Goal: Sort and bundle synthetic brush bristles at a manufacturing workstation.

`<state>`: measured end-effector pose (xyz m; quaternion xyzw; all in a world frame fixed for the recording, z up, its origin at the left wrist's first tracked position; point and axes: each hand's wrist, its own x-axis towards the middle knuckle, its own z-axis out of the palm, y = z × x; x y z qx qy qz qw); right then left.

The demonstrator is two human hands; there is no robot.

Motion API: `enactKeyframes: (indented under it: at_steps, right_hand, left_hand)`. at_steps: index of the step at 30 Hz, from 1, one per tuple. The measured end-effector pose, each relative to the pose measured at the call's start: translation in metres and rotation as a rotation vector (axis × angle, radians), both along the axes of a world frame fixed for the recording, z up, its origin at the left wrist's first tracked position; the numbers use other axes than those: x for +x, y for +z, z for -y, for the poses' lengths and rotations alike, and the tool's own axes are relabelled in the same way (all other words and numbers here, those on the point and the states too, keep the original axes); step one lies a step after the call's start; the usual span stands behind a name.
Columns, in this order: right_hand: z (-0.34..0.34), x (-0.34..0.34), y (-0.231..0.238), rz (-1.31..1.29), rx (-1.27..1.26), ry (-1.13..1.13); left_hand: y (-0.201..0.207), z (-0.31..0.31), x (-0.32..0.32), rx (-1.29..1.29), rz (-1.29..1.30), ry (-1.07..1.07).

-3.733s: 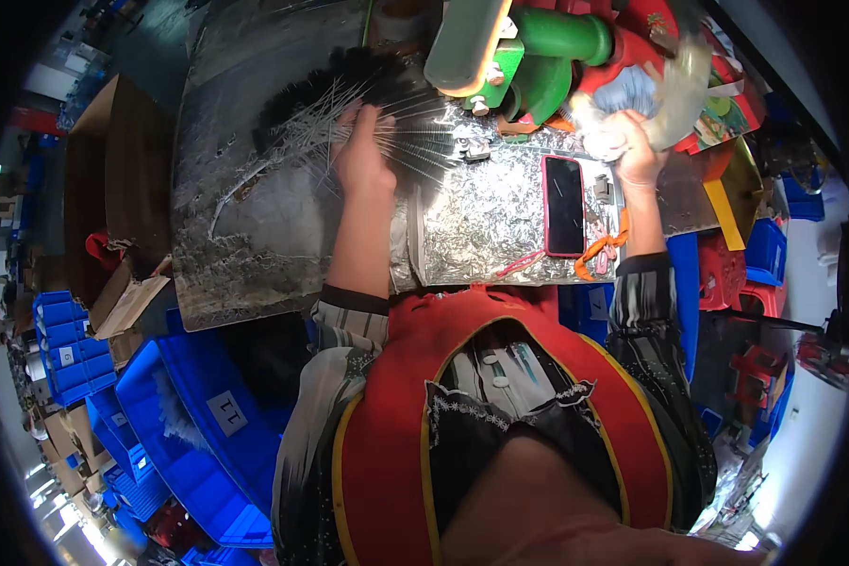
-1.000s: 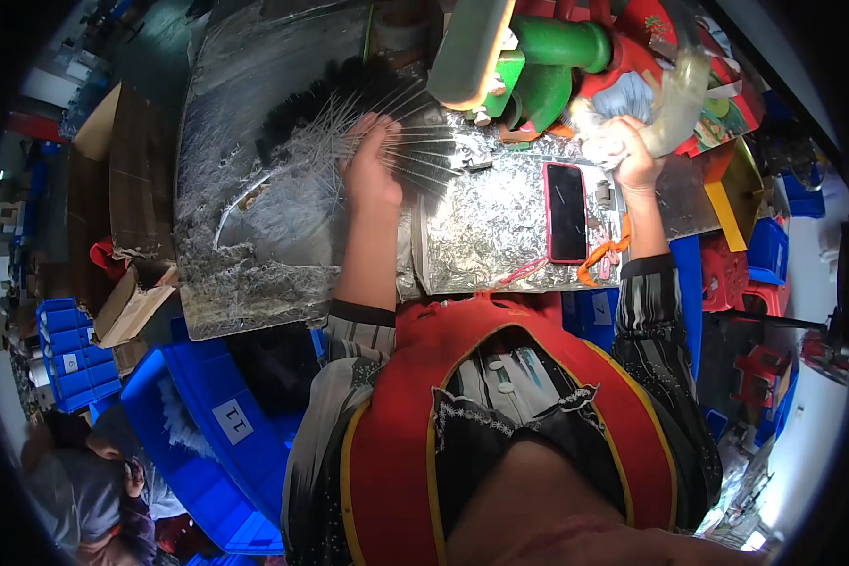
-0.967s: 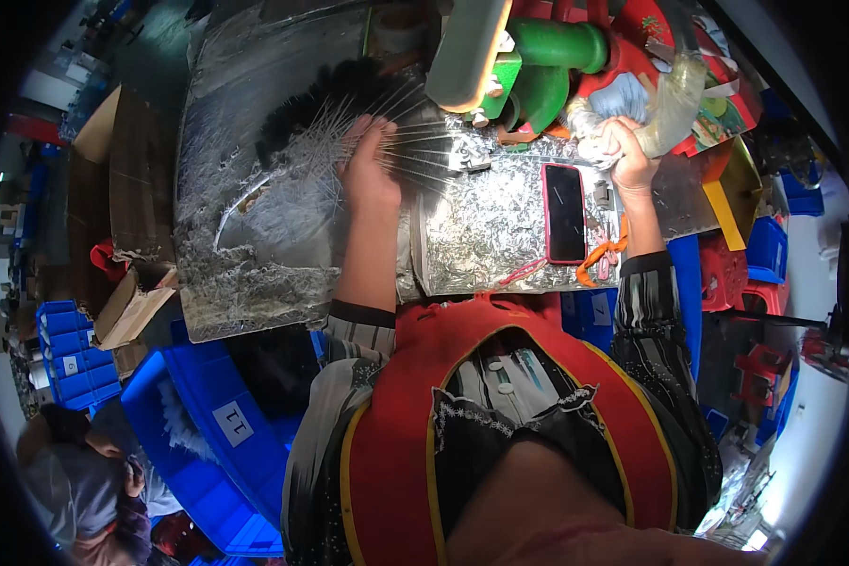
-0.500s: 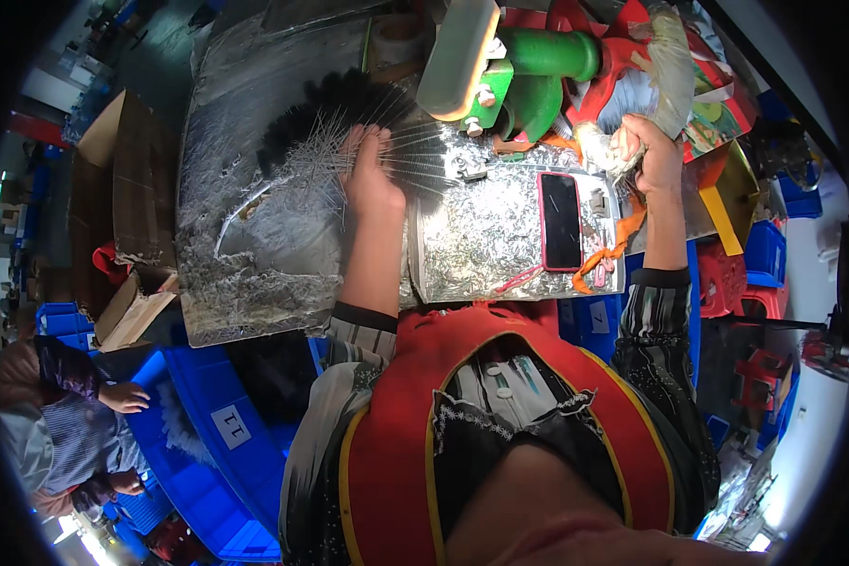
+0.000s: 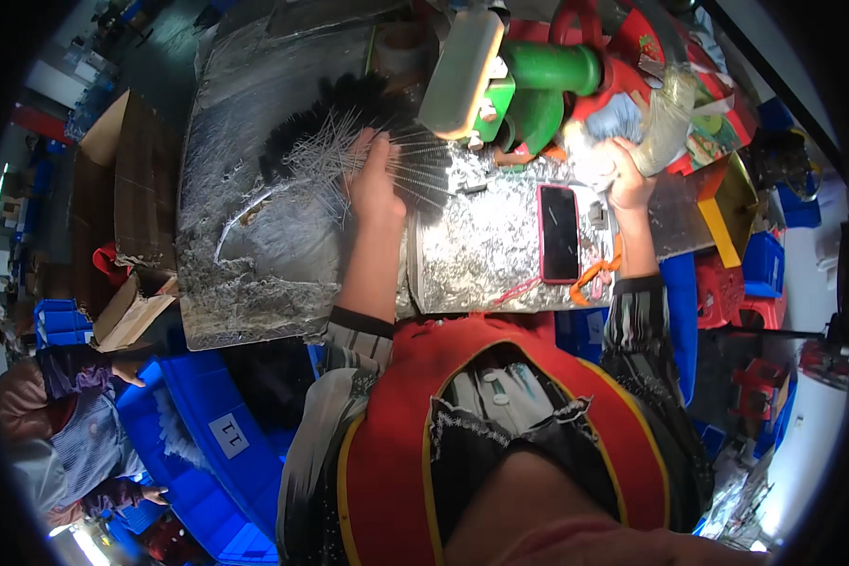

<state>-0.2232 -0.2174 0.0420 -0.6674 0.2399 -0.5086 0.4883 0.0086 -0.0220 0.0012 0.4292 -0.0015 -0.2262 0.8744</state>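
Observation:
My left hand [image 5: 377, 184] is closed around the wire stems of a bunch of black-bristled brushes [image 5: 325, 127]. The stems fan out to both sides of the fingers, and the black bristles lie beyond them. At the right, my right hand [image 5: 632, 179] grips the end of a lever [image 5: 668, 118] wrapped in pale plastic or tape. This lever belongs to a green and red hand-operated machine [image 5: 547, 71]. Bright light washes out the spot where the right fingers close. Below the machine, a small metal piece [image 5: 472, 189] lies on the foil-covered surface [image 5: 481, 255].
A phone in a red case [image 5: 558, 234] and an orange strip [image 5: 596, 274] lie between my forearms. Cardboard boxes [image 5: 141, 189] stand left of the bench. Below them are blue bins [image 5: 189, 424] and a co-worker [image 5: 75, 424]. A yellow box [image 5: 726, 208] stands at the right.
My right hand has moved toward me and slightly left with the lever end. My left hand stays almost in place with the brushes. The co-worker's arms have shifted.

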Motion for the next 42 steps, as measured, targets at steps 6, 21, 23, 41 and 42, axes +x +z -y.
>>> enactKeyframes:
  at_steps: [6,21,23,41,42]
  right_hand:
    - [-0.012,-0.005,0.051,-0.077,0.376,0.072]
    - [-0.008,-0.006,0.088,-0.177,0.406,0.164]
    - [-0.006,-0.007,0.071,-0.102,0.344,0.137]
    - [0.002,-0.014,0.103,-0.277,0.417,0.216]
    - [0.002,-0.013,0.108,-0.303,0.430,0.226]
  left_hand:
    - [-0.013,0.002,-0.001,-0.083,-0.032,0.110]
    - [-0.008,0.005,-0.006,-0.021,-0.040,0.187]
    - [-0.009,0.004,-0.007,-0.040,-0.045,0.195]
    - [0.005,0.021,-0.004,0.013,-0.063,0.208]
    - [0.003,0.021,-0.002,0.016,-0.061,0.211]
